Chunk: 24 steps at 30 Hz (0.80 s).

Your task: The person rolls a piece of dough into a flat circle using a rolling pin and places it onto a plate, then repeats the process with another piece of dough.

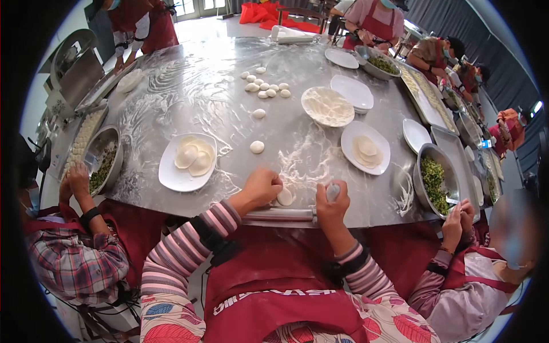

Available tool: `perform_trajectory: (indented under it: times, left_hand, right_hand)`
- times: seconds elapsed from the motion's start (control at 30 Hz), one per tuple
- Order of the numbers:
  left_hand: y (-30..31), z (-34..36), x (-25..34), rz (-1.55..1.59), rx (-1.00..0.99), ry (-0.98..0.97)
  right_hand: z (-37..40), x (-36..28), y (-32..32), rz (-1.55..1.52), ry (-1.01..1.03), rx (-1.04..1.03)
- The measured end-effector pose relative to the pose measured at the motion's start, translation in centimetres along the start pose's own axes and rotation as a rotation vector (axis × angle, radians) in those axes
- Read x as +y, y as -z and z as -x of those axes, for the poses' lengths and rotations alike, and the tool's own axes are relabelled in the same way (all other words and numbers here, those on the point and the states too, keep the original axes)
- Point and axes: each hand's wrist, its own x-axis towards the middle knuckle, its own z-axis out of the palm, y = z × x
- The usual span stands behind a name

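Observation:
A small dough disc [285, 197] lies on the floured steel table near its front edge. My left hand [262, 188] is closed at the disc's upper left edge, its curled fingertips against the dough. To the right of the disc, my right hand [333, 204] is wrapped round a pale, rounded handle [333, 191]; the rest of that tool is hidden. A metal cylinder [280, 215] lies along the table edge just below both hands. Beyond them sit a single dough ball [257, 147] and several more dough pieces [265, 86].
Plates of flat wrappers [171, 178] [382, 167] stand left and right. A floured round dish [327, 106] is farther back. Bowls of green filling [423, 188] [117, 160] are beside co-workers, whose hands [453, 228] [77, 182] are at both sides. Other people stand at the far side.

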Motion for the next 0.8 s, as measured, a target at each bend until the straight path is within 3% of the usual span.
perform_trajectory:
  times: [0.07,0.1,0.27,0.33,0.4,0.47,0.5,0.53,0.63,0.73,0.8]
  left_hand:
    - [-0.1,0.6,1.4,0.061,-0.143,0.065]
    - [-0.7,-0.1,1.3,0.014,-0.127,-0.013]
    - [-0.6,-2.7,0.7,0.169,-0.21,-0.053]
    - [0.7,-1.7,1.1,-0.019,-0.303,-0.096]
    - [1.0,-1.2,0.3,-0.024,-0.247,-0.119]
    - [0.6,-0.7,0.0,0.208,-0.318,0.121]
    - [0.5,-1.0,0.0,0.16,-0.392,0.086]
    - [0.3,-1.2,0.1,0.155,-0.403,0.085]
    - [-0.4,-2.4,1.0,0.025,-0.186,-0.097]
    - [0.3,-2.6,0.9,0.041,-0.345,-0.104]
    - [0.6,-1.5,0.2,-0.004,-0.273,-0.12]
  right_hand:
    - [-1.0,0.0,-0.7,0.071,0.018,0.032]
    - [-2.0,1.0,-1.8,0.12,0.081,0.052]
    - [-3.2,0.9,-2.4,0.124,0.051,0.013]
    - [-1.1,1.0,-1.0,0.09,0.025,0.015]
    - [0.3,0.7,0.1,0.15,0.061,-0.018]
    - [1.0,0.3,0.6,0.044,-0.022,0.022]
    - [0.0,0.5,-0.3,0.083,-0.007,0.041]
    - [-1.1,1.7,-1.5,0.099,0.017,0.039]
    - [-3.5,1.6,-3.5,0.128,0.021,0.028]
    - [-3.2,1.3,-2.8,0.086,0.055,-0.004]
    - [-0.7,0.7,-0.5,0.094,-0.025,-0.025]
